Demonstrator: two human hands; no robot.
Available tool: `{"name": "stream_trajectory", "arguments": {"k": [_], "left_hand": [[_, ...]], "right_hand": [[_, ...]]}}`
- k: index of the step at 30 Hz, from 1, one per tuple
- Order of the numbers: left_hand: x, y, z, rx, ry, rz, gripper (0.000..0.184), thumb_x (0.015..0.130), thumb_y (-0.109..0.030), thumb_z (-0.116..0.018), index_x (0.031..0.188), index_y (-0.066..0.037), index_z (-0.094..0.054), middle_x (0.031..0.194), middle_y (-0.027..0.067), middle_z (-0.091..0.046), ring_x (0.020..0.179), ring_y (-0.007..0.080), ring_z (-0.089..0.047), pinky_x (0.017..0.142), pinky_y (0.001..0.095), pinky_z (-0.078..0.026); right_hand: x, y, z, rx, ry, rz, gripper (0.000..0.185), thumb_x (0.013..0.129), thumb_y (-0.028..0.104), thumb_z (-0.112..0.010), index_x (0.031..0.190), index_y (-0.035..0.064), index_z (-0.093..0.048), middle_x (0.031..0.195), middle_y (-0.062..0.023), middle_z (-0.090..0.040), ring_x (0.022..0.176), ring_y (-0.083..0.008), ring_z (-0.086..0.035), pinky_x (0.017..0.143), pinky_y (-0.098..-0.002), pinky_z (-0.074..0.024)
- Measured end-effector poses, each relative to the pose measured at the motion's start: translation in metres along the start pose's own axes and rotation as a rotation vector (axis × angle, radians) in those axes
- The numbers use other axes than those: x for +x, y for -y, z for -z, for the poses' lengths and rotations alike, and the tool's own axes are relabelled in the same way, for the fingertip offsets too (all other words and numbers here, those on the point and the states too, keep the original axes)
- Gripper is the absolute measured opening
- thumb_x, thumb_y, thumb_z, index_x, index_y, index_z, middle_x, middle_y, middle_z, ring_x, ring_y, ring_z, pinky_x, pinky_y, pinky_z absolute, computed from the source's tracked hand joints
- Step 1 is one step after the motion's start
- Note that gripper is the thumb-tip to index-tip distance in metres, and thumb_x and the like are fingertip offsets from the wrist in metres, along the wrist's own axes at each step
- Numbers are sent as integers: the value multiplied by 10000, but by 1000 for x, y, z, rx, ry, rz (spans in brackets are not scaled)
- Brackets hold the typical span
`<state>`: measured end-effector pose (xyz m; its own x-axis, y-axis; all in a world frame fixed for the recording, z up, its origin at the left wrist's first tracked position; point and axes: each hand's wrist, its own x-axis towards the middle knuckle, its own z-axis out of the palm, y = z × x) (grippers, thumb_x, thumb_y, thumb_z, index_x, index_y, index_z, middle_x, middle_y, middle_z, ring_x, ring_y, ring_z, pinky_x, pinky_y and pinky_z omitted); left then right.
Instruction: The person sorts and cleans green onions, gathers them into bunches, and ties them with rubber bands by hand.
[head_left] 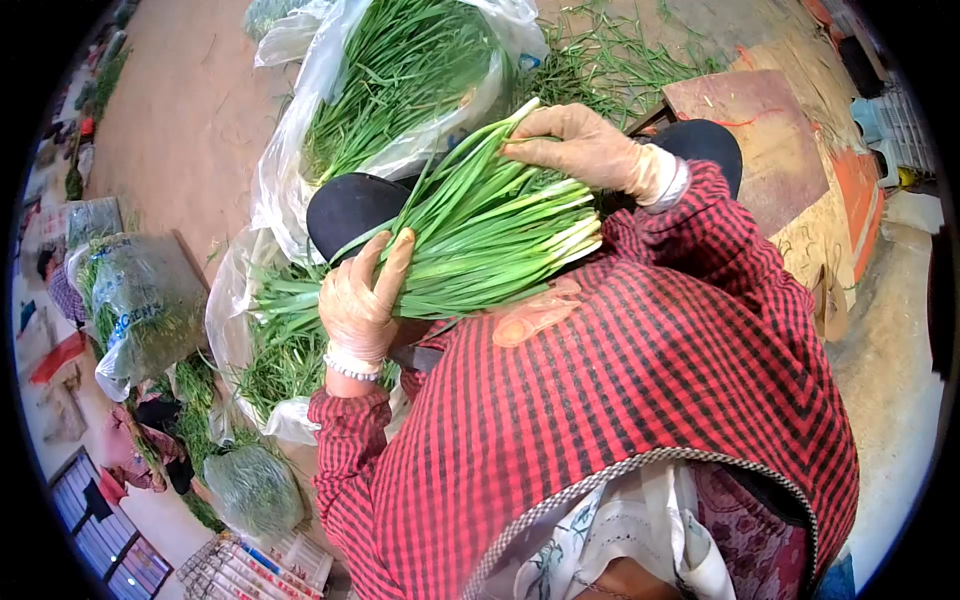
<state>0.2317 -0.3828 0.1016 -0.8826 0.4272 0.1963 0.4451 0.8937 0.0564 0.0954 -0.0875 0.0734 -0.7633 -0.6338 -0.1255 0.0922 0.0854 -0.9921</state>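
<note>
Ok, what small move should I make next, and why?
I'd probably have your right hand nudge the top stalks level with the bunch: their white ends sit apart from the others, while your left hand holds the leafy side.

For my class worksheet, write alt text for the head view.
A person's gloved left hand holds a bunch of garlic chives by its leaves while the right hand pinches stalks near pale ends. Beyond, an open plastic bag contains more greens.
</note>
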Motion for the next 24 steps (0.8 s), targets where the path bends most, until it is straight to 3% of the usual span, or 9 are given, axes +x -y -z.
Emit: {"name": "stream_trajectory", "arguments": {"k": [4, 7, 8, 10, 11, 13, 15, 20, 24], "left_hand": [[2, -3, 0, -5, 37, -21, 739, 593, 38, -642, 1284, -219, -583, 1173, 26, -634, 906, 253, -627, 724, 362, -496], [-3, 2, -5, 1, -32, 17, 737, 589, 35, -651, 1279, -215, -586, 1154, 30, -643, 933, 248, -631, 737, 356, -500], [-5, 4, -6, 6, -52, 40, 751, 581, 41, -659, 1285, -209, -584, 1147, 40, -649, 952, 251, -633, 749, 352, -504], [-5, 4, -3, -1, -59, 70, 758, 579, 50, -655, 1289, -207, -583, 1149, 47, -649, 950, 256, -633, 750, 353, -505], [-5, 3, -2, -10, -64, 104, 766, 577, 59, -652, 1293, -204, -581, 1150, 53, -649, 947, 262, -633, 752, 354, -506], [-5, 4, -1, 5, -106, 88, 790, 571, 81, -634, 1307, -200, -572, 1141, 63, -652, 952, 269, -634, 758, 353, -506], [-4, 4, 3, 81, -78, 75, 769, 591, 78, -630, 1308, -193, -569, 1150, 66, -649, 970, 272, -632, 765, 353, -503], [-7, 12, 4, 164, -73, 14, 688, 656, -30, -666, 1313, -209, -565, 1211, 53, -623, 960, 259, -627, 776, 368, -489], [-6, 8, 4, 171, -28, 13, 715, 636, -38, -680, 1317, -221, -565, 1213, 43, -622, 934, 249, -623, 770, 360, -491]], "right_hand": [[-16, -3, 40, -314, -79, -14, 224, 955, 185, -551, 900, -12, -641, 869, -33, -670, 827, -94, -608, 780, -245, -480], [-35, -18, 86, -621, -8, -265, 296, 959, 275, -561, 987, -11, -632, 905, -60, -671, 871, -123, -623, 800, -259, -489], [-43, -30, 90, -620, -8, -264, 296, 959, 275, -561, 987, -11, -632, 905, -60, -671, 871, -123, -623, 800, -259, -489], [-54, -29, 81, -1015, -35, -287, 371, 947, 346, -583, 1056, -4, -640, 963, -81, -662, 904, -124, -608, 798, -265, -491], [-55, -29, 75, -676, -2, -263, 440, 926, 393, -605, 1111, -5, -636, 1011, -89, -654, 934, -122, -595, 802, -270, -492], [-55, -1, 38, -61, -24, -364, 497, 897, 441, -623, 1062, -27, -661, 897, -92, -650, 842, -139, -609, 740, -282, -506], [-46, 4, 24, -72, 150, -260, 496, 881, 447, -652, 1050, -19, -665, 877, -60, -642, 790, -102, -576, 696, -254, -493], [-44, 2, 7, -43, 151, -316, 406, 869, 350, -686, 1005, -31, -660, 806, -28, -635, 735, -90, -557, 641, -259, -466], [-47, -5, 8, -171, 31, -216, 296, 856, 269, -682, 997, 9, -658, 768, -47, -637, 692, -106, -570, 626, -273, -475]]}}
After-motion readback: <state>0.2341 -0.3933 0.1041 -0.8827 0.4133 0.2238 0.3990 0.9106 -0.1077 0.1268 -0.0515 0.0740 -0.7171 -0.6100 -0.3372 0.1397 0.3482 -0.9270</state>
